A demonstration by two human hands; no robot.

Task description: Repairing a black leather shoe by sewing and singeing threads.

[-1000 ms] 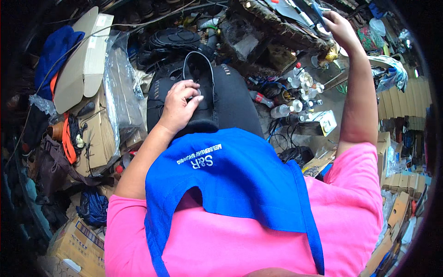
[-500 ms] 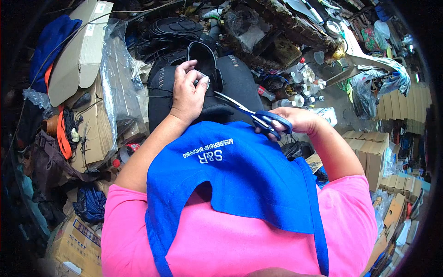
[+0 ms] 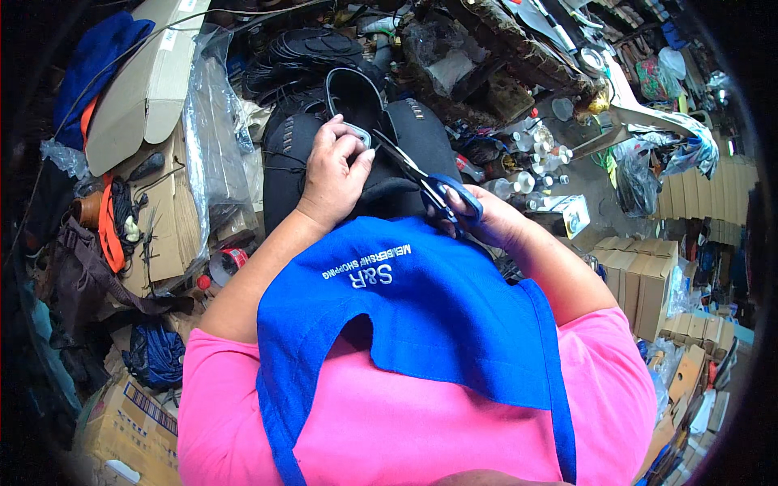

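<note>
left hand [image 3: 334,172]: thumb and fingers pinching the pale-edged rim of a black shoe-like piece [image 3: 388,123]. piece lies on the person's dark-clad lap [image 3: 429,134], just beyond the blue apron [image 3: 421,324]. right hand [image 3: 496,217]: curled around the handles of blue-handled scissors [image 3: 418,173] – blades slant up-left, tips just beside the left thumb; contact with piece – cannot tell.

pink short-sleeved shirt [image 3: 421,441] behind a bright blue apron [image 3: 454,332], pale lettering [image 3: 374,277] stitched on the apron, blue straps [image 3: 562,433] running from the apron over the shirt, black trousers [image 3: 427,138] beyond the apron
</note>
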